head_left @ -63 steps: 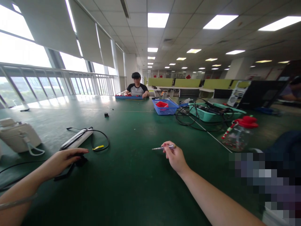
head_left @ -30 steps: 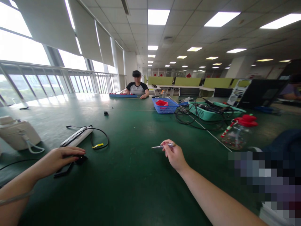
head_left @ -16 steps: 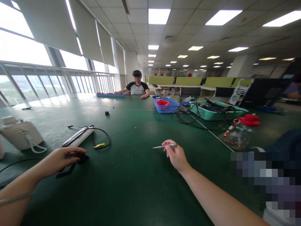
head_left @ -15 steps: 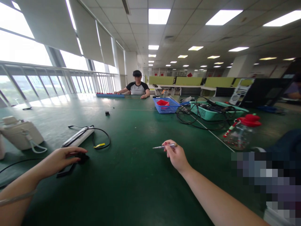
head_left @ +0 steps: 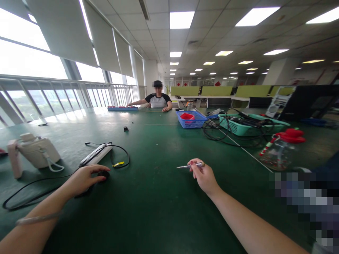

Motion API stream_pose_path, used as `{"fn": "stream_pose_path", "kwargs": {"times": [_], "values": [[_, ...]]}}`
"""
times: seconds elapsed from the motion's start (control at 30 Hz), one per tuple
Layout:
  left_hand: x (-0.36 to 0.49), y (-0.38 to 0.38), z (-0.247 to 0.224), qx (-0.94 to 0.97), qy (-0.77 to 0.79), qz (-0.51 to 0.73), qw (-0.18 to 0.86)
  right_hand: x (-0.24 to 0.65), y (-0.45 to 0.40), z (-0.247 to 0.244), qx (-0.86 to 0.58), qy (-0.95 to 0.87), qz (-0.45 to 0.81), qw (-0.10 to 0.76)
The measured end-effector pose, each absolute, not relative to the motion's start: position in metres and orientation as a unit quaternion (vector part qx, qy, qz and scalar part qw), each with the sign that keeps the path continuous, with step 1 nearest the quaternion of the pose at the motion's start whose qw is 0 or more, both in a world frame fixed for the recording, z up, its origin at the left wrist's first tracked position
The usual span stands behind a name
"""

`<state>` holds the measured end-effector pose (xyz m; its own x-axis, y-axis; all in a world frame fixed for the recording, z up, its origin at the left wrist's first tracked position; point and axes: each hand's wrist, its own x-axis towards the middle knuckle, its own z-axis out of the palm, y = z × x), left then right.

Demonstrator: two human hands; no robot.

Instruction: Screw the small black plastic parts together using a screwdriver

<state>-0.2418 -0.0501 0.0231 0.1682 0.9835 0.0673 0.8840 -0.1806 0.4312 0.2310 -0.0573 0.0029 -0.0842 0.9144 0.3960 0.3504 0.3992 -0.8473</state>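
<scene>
My right hand (head_left: 202, 174) holds a slim screwdriver (head_left: 182, 167) with a clear handle between thumb and fingers. Its thin metal shaft points left, just above the green table (head_left: 148, 211). On the left, my left hand (head_left: 86, 178) has thumb and fingers closed about a small black rounded object (head_left: 103, 174), whose kind I cannot make out. A dark flat thing lies partly hidden under that hand. Just beyond it are a white bar-shaped device (head_left: 96, 155) and a thin black cable (head_left: 129, 158) with a yellow tag.
At left stands a beige bottle (head_left: 42, 151) with a strap. A small black block (head_left: 125, 129) lies farther off. Ahead right are a blue basket (head_left: 192, 123), a green basket (head_left: 238, 128) with cables and a red-lidded jar (head_left: 280, 151). Another person (head_left: 158, 100) sits at the far end.
The whole view has shifted, so things appear farther right. My left hand has moved slightly with the black object, which now shows a rounder side. The screwdriver stays in my right hand.
</scene>
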Motion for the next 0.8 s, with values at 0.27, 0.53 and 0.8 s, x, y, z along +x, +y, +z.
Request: {"fn": "stream_pose_path", "kwargs": {"times": [0.27, 0.53, 0.8], "values": [[-0.245, -0.054, 0.023, 0.731, 0.659, 0.154, 0.091, 0.231, -0.057, 0.005, -0.469, -0.681, 0.283, 0.487], [-0.259, -0.065, 0.018, 0.632, 0.772, 0.021, 0.063, 0.231, -0.057, 0.004, -0.468, -0.675, 0.293, 0.49], [-0.266, -0.063, 0.017, 0.647, 0.757, 0.025, 0.085, 0.231, -0.058, 0.006, -0.47, -0.679, 0.284, 0.486]]}}
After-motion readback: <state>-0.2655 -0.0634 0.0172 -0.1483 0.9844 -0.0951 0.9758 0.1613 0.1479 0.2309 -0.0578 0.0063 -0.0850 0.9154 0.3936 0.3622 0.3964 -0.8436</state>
